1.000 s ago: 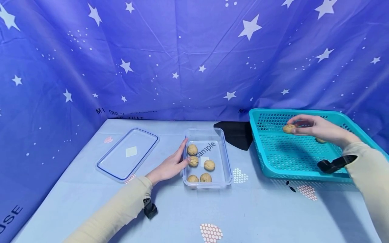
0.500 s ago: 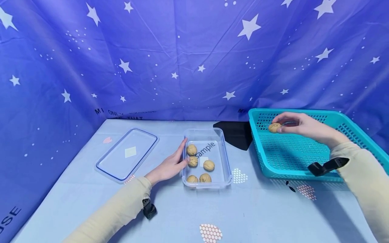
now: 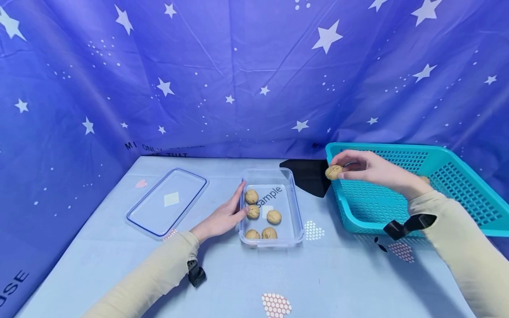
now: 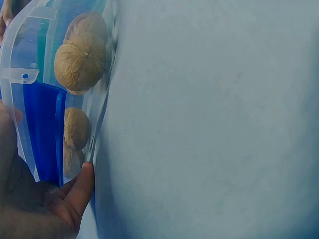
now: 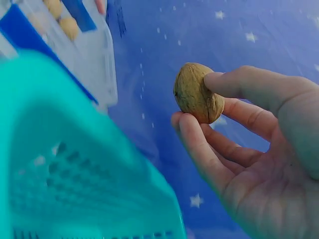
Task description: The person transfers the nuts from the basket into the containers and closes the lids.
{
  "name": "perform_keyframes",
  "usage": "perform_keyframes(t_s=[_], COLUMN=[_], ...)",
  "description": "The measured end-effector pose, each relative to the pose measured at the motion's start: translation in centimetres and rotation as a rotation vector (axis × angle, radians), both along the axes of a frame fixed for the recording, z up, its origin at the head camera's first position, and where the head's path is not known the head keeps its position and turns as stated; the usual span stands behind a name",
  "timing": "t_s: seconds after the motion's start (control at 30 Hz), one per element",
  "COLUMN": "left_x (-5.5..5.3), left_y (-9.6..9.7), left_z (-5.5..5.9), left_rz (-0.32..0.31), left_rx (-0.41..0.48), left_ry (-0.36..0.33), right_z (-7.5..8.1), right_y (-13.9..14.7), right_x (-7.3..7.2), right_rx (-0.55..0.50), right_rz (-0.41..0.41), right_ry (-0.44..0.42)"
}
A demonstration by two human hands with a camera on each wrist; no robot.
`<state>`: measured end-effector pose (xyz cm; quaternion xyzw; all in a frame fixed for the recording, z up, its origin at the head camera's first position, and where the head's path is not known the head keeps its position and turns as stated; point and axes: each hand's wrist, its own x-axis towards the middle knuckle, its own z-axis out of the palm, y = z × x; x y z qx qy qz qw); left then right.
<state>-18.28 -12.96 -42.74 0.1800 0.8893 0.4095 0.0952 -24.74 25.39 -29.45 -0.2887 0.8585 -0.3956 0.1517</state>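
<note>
Currently: one walnut (image 3: pixel 333 172) held up at the turquoise basket's (image 3: pixel 359 227) left rim, pinched in the right hand (image 3: pixel 375 171).
Thumb and fingertips only, nut out past the palm; probably a small round shell just suits a tip grip. Left hand (image 3: pixel 222 217) straddles the clear box's (image 3: pixel 274 242) left wall, thumb over the rim, fingers along the outside; looks like bracing a light box. Five walnuts (image 3: pixel 273 217) in the box, one more (image 3: pixel 425 179) mostly hidden in the basket. Lid (image 3: pixel 148 204) flat on the worktop (image 3: pixel 222 282) to the left, presumably to keep the box accessible. Text: "sample" (image 3: pixel 269 196) shows in the box outline, can't tell if printed on box or cloth. Pale label (image 3: pixel 172 198) on lid, nothing legible. Backdrop (image 3: pixel 207 84): "ONLY", "THAT", "USE". No brand readable.
</note>
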Motion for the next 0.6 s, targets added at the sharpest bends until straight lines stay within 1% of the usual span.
perform_keyframes(t_s=[0.23,0.4,0.53,0.6], left_x=[0.0,0.0,-0.1,-0.1], left_y=[0.1,0.1,0.1,0.1], left_z=[-0.1,-0.1,-0.2,-0.2], left_rz=[0.007,0.004,0.005,0.006], left_rx=[0.005,0.002,-0.002,-0.009], left_ry=[0.001,0.007,0.017,0.019], right_z=[-0.9,-2.0,-3.0,-3.4], right_y=[-2.5,-4.4,-5.7,-6.3], right_x=[0.6,1.0,1.4,1.4], right_rx=[-0.039,-0.082,-0.089,-0.08], right_rz=[0.084,0.162,0.218,0.24], right_ry=[-0.024,-0.04,-0.072,-0.074])
